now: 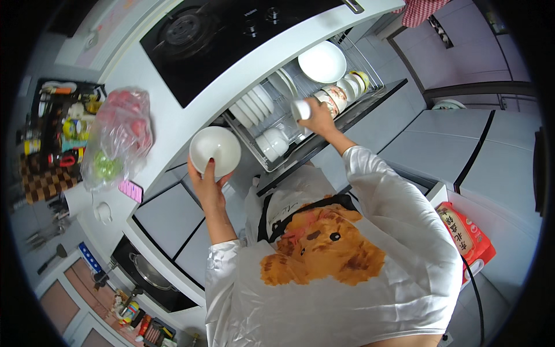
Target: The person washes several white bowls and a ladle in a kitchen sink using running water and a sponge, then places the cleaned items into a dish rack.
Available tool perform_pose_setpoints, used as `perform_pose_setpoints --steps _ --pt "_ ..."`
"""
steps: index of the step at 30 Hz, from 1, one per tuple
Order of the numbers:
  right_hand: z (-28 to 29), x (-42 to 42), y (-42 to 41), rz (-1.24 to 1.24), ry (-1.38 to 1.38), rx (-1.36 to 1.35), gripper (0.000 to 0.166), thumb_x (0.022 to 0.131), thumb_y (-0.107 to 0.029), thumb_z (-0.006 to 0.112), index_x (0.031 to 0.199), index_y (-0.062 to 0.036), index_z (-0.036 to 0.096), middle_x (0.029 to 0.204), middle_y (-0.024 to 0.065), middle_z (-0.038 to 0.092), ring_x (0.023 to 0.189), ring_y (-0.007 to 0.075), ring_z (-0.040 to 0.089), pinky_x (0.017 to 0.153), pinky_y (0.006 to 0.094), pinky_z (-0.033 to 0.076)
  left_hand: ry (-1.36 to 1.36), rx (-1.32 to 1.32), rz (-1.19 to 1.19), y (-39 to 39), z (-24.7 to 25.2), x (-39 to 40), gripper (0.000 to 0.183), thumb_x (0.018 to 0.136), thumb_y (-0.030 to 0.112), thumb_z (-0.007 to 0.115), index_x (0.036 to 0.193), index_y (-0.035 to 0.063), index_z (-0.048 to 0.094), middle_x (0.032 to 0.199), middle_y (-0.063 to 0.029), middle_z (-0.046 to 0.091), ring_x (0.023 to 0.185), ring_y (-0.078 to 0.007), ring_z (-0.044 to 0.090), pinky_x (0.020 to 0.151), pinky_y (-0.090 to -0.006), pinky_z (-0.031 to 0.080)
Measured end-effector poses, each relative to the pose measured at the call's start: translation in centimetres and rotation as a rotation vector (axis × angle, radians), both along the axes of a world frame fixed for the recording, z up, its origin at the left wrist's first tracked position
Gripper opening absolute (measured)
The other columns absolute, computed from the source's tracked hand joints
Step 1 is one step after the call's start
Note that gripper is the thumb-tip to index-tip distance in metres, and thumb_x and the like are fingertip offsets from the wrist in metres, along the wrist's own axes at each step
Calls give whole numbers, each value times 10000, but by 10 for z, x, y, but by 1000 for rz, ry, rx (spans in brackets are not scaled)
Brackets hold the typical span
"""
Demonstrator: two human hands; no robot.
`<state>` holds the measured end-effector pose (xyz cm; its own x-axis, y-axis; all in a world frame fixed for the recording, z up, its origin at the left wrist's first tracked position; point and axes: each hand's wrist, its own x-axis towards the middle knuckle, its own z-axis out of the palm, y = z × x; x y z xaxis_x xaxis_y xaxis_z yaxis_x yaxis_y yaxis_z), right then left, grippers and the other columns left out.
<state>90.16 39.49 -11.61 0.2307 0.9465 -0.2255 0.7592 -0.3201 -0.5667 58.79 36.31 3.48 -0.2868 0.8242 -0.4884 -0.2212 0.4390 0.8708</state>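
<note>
My left hand [210, 184] holds a white bowl [215, 151] by its rim, thumb inside, beside the counter edge. Over the pulled-out wire dish drawer [267, 167], my right hand [320, 118] grips a small white cup or bowl [301, 110], partly hidden by the fingers. In the drawer, white plates [251, 106] stand on edge at the left, and white bowls [272, 144] lie tilted near the front left corner. A large white bowl [322, 62] is at the back. Patterned bowls [334, 96] and small white bowls [352, 86] sit to the right of my right hand.
A black gas cooktop [225, 34] is set in the white counter above the drawer. To the left are a plastic bag of produce [125, 130], a phone [131, 191] and a white cup [103, 212]. The drawer's dark front edge [368, 102] juts out towards me. A red package [466, 234] stands at the right.
</note>
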Motion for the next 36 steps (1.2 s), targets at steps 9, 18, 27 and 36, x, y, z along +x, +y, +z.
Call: perform_pose_setpoints --steps 9,18,27,36 --pt "-91 -59 -2 172 -12 -374 810 570 -357 843 1283 -237 477 1172 240 416 1097 420 473 856 466 505 103 -163 -112 25 -7 71 638 846 68 593 1414 126 309 1302 -115 461 1027 -276 597 628 -359 609" --pt "-42 -36 5 60 788 -483 695 845 -450 593 1390 -84 363 1316 192 415 1162 357 476 969 430 410 -82 -280 -257 36 -41 74 637 847 78 592 1413 133 306 1287 -135 480 1025 -295 610 641 -379 609" --pt "-2 33 -3 -250 1587 -511 609 819 -216 642 1349 -49 393 1248 126 480 1138 217 495 972 375 399 -225 -423 -428 45 -85 132 629 875 210 622 1421 186 309 1252 -138 483 1091 -266 554 729 -392 572" --pt "-90 2 5 90 -43 -203 764 554 -265 824 1225 -68 517 1068 191 492 982 395 505 819 433 476 164 -557 -545 12 -105 74 365 924 253 551 1256 105 521 1094 -36 530 1009 -179 558 804 -356 520"
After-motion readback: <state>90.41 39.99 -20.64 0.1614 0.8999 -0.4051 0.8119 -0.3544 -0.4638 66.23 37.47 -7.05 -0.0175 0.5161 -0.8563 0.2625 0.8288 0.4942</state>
